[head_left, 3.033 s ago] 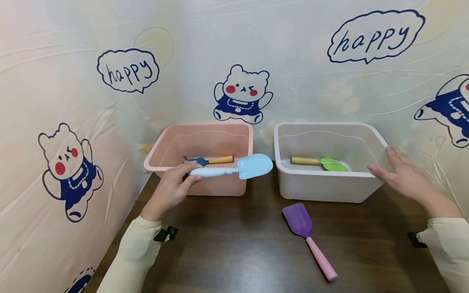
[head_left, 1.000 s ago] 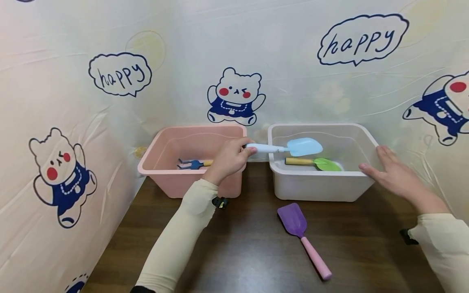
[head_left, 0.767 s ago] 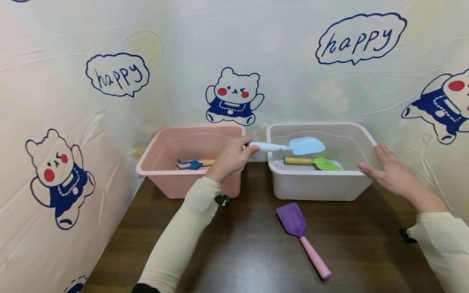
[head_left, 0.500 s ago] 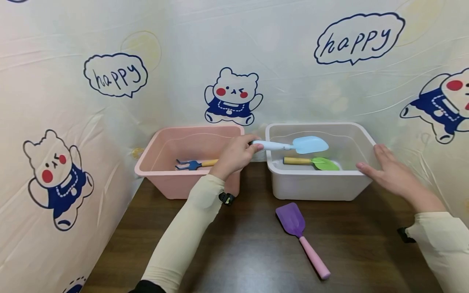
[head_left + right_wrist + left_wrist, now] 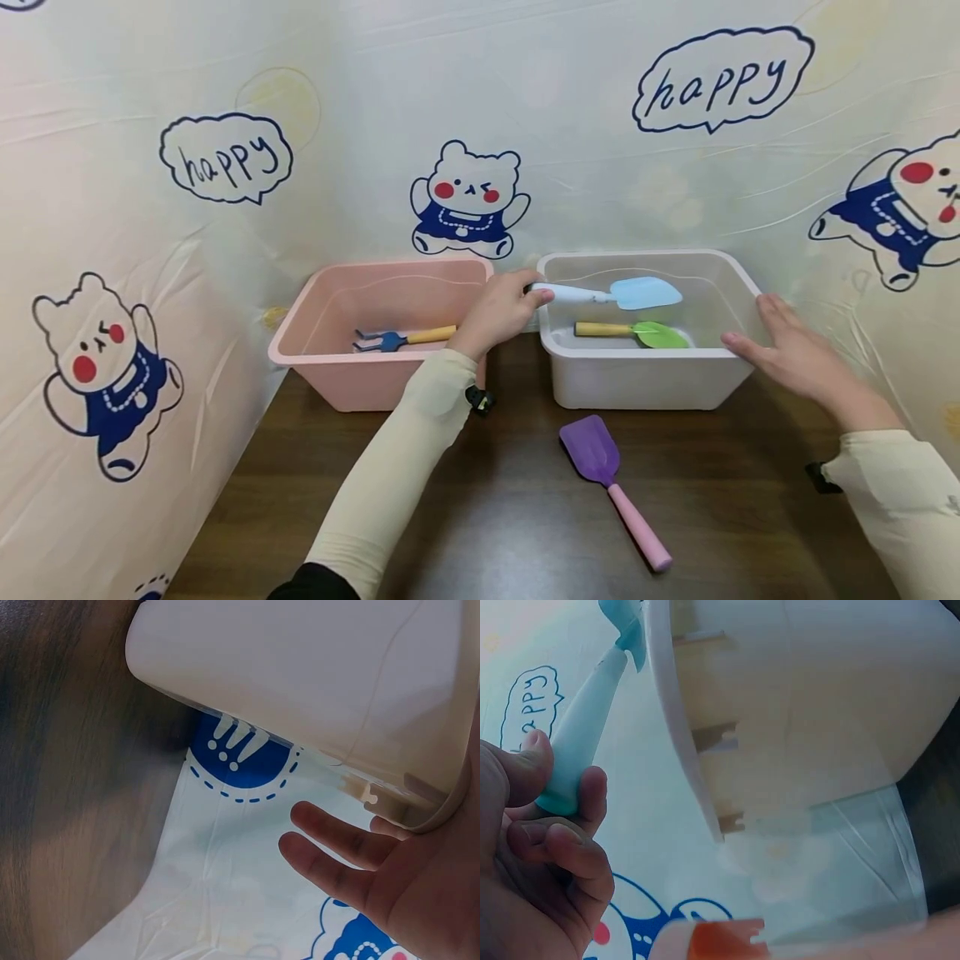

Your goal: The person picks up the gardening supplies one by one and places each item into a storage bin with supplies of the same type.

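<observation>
- Aloft, a glossy pale-blue trowel [image 5: 622,293], its rounded blade over the white rectangular plastic bin [image 5: 637,383].
- Long axis near-horizontal, tip toward the right hand [image 5: 806,362].
- Left hand [image 5: 501,310] pinching the handle; right fingers extended against bin rim.

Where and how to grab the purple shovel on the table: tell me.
I'd grip the purple shovel around the middle of its pink handle, coming from above on the person's side. It lies on the table with that slim, straight handle pointing towards the person and slightly right, while the broad blade, awkward to wrap fingers around, points towards the bins.
</observation>
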The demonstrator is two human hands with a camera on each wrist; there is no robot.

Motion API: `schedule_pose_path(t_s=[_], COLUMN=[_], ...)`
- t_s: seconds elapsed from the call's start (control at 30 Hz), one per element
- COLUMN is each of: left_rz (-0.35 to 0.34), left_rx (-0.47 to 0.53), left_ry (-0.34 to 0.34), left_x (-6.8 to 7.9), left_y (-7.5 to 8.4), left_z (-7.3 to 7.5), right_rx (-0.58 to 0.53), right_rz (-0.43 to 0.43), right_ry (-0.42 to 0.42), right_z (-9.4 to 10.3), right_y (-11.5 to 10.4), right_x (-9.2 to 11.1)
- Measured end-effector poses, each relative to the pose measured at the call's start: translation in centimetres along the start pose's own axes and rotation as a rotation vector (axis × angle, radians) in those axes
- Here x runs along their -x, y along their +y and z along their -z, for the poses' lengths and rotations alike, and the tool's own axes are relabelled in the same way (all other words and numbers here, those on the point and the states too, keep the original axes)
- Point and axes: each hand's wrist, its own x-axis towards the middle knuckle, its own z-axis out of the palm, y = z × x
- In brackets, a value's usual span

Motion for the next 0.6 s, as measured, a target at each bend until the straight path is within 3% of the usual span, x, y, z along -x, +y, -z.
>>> schedule_pose_path(t_s=[0.27, 0.6], left_rz=[-0.033, 0.002], left_rx=[-0.061, 0.004], left_ry=[-0.006, 0.017], left_x=[-1.5, -3.0], left_y=[0.5, 1.7], left_z=[-1.1, -2.3], right_rx=[-0.01, -0.019], right_rz=[0.0, -0.018], right_ry=[-0.001, -0.014], right_z=[-0.1, 0.0], right_y=[0.1, 0.2], right_x=[-0.1, -0.2])
